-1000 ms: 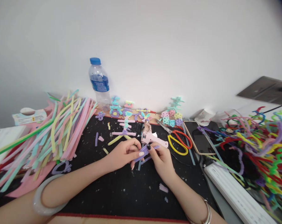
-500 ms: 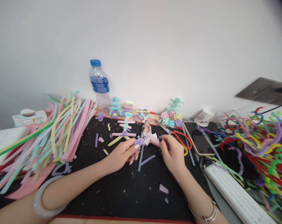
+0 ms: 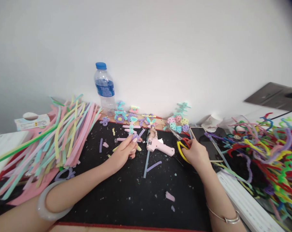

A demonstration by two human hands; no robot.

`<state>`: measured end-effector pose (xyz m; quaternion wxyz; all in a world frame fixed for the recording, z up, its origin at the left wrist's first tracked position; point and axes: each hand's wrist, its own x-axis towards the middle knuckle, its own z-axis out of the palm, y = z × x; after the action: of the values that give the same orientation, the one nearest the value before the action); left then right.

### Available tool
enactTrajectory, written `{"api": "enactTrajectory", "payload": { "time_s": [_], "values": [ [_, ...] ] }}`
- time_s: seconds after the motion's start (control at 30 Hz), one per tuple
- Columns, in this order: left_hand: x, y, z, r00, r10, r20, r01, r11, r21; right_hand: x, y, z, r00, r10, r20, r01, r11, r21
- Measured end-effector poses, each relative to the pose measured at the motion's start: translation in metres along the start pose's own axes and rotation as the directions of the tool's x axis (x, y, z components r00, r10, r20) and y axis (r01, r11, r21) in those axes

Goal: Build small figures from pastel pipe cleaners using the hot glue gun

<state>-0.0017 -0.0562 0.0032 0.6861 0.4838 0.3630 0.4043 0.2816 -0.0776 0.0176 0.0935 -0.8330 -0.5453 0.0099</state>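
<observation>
My left hand (image 3: 123, 154) pinches a small purple pipe-cleaner piece (image 3: 140, 134) above the black mat. Over at the right, my right hand (image 3: 197, 154) is closed on the red and yellow handles of the scissors (image 3: 182, 150); their blades point up and left. Between the hands lies a pink glue gun (image 3: 161, 146), with a bluish glue stick (image 3: 146, 164) sticking out toward me. A purple strip (image 3: 154, 166) rests beside the stick. Behind my left hand are pink and yellow pipe-cleaner pieces, partly hidden by it.
Pastel pipe cleaners (image 3: 70, 132) are heaped at the left, bright curly ones (image 3: 276, 161) at the right. A bottle (image 3: 105, 88) and finished flowers (image 3: 177, 124) stand near the wall. A phone (image 3: 207, 145), paper cup (image 3: 211, 122) and white power strip (image 3: 247, 199) are at the right.
My right hand has left the glue gun, moved right and taken hold of the scissors handles. My left hand has shifted slightly up and left with the purple piece.
</observation>
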Motion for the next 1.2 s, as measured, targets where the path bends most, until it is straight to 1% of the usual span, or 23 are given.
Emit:
{"api": "enactTrajectory", "payload": {
  "time_s": [0.07, 0.1, 0.17, 0.23, 0.3, 0.37, 0.4, 0.43, 0.5, 0.57, 0.6, 0.67, 0.73, 0.8, 0.87, 0.93, 1.0, 1.03, 1.07, 1.1, 1.13, 1.17, 1.2],
  "values": [
    [0.001, -0.001, -0.002, 1.0, -0.001, -0.025, 0.001, 1.0, -0.024, -0.002, -0.002, -0.01, 0.997, 0.025, -0.073, -0.021, 0.999, 0.049],
    [0.002, -0.001, -0.003, 0.999, 0.004, -0.032, -0.005, 1.0, -0.024, -0.005, -0.005, -0.015, 0.993, 0.016, -0.115, -0.005, 0.995, 0.097],
    [0.003, -0.001, -0.004, 0.999, 0.022, -0.042, -0.023, 1.0, -0.018, -0.012, -0.012, -0.022, 0.985, -0.039, -0.171, 0.075, 0.975, 0.207],
    [0.004, -0.001, -0.005, 0.998, 0.033, -0.049, -0.034, 0.999, -0.021, -0.022, -0.021, -0.026, 0.968, -0.164, -0.189, 0.211, 0.941, 0.266],
    [0.004, 0.0, -0.005, 0.998, 0.036, -0.055, -0.038, 0.999, -0.03, -0.032, -0.031, -0.026, 0.935, -0.312, -0.169, 0.347, 0.904, 0.249],
    [0.004, 0.0, -0.005, 0.998, 0.041, -0.055, -0.043, 0.998, -0.038, -0.039, -0.038, -0.022, 0.911, -0.391, -0.13, 0.411, 0.886, 0.213],
    [0.004, 0.0, -0.005, 0.997, 0.046, -0.056, -0.048, 0.998, -0.042, -0.041, -0.039, -0.02, 0.915, -0.388, -0.112, 0.403, 0.895, 0.192],
    [0.004, 0.0, -0.005, 0.997, 0.048, -0.059, -0.051, 0.998, -0.045, -0.041, -0.039, -0.019, 0.93, -0.353, -0.099, 0.365, 0.916, 0.165],
    [0.004, 0.0, -0.005, 0.996, 0.05, -0.068, -0.054, 0.997, -0.05, -0.036, -0.035, -0.018, 0.973, -0.218, -0.073, 0.224, 0.97, 0.097],
    [0.004, 0.0, -0.005, 0.996, 0.047, -0.081, -0.051, 0.998, -0.049, -0.027, -0.027, -0.019, 0.997, -0.064, -0.035, 0.065, 0.998, 0.021],
    [0.004, 0.0, -0.005, 0.995, 0.042, -0.087, -0.046, 0.998, -0.047, -0.023, -0.022, -0.021, 1.0, -0.008, -0.015, 0.007, 1.0, -0.012],
    [0.004, 0.001, -0.004, 0.995, 0.032, -0.096, -0.037, 0.998, -0.046, -0.015, -0.014, -0.023, 0.998, 0.059, -0.013, -0.06, 0.997, -0.043],
    [0.004, 0.001, -0.003, 0.995, 0.023, -0.1, -0.029, 0.998, -0.053, -0.011, -0.011, -0.023, 0.997, 0.064, -0.038, -0.064, 0.998, -0.014],
    [0.003, 0.002, -0.002, 0.996, 0.028, -0.088, -0.034, 0.997, -0.07, -0.011, -0.011, -0.022, 0.998, 0.01, -0.067, -0.005, 0.998, 0.07],
    [0.002, 0.003, -0.002, 0.997, 0.048, -0.057, -0.053, 0.993, -0.102, -0.014, -0.015, -0.02, 0.993, -0.077, -0.093, 0.094, 0.977, 0.191],
    [0.002, 0.005, -0.001, 0.998, 0.058, -0.02, -0.061, 0.986, -0.152, -0.019, -0.02, -0.022, 0.984, -0.155, -0.086, 0.175, 0.927, 0.333],
    [0.001, 0.008, -0.001, 0.999, 0.049, 0.017, -0.044, 0.976, -0.214, -0.025, -0.026, -0.026, 0.97, -0.242, -0.013, 0.215, 0.836, 0.505],
    [0.0, 0.009, -0.001, 0.999, 0.037, 0.04, -0.027, 0.969, -0.246, -0.028, -0.028, -0.028, 0.952, -0.305, 0.038, 0.222, 0.768, 0.6],
    [0.0, 0.009, -0.001, 0.997, 0.026, 0.067, -0.006, 0.96, -0.28, -0.031, -0.031, -0.031, 0.922, -0.377, 0.09, 0.218, 0.695, 0.685],
    [-0.001, 0.01, -0.002, 0.995, 0.013, 0.098, 0.018, 0.95, -0.311, -0.034, -0.033, -0.033, 0.886, -0.446, 0.13, 0.208, 0.631, 0.748],
    [-0.001, 0.009, -0.003, 0.991, 0.002, 0.131, 0.043, 0.94, -0.338, -0.037, -0.035, -0.035, 0.848, -0.504, 0.164, 0.196, 0.585, 0.787],
    [-0.002, 0.009, -0.004, 0.986, -0.011, 0.165, 0.072, 0.929, -0.362, -0.039, -0.036, -0.036, 0.816, -0.545, 0.193, 0.186, 0.563, 0.805],
    [-0.003, 0.008, -0.005, 0.98, -0.026, 0.199, 0.102, 0.919, -0.382, -0.041, -0.038, -0.036, 0.793, -0.569, 0.216, 0.182, 0.56, 0.808]
  ]
}}
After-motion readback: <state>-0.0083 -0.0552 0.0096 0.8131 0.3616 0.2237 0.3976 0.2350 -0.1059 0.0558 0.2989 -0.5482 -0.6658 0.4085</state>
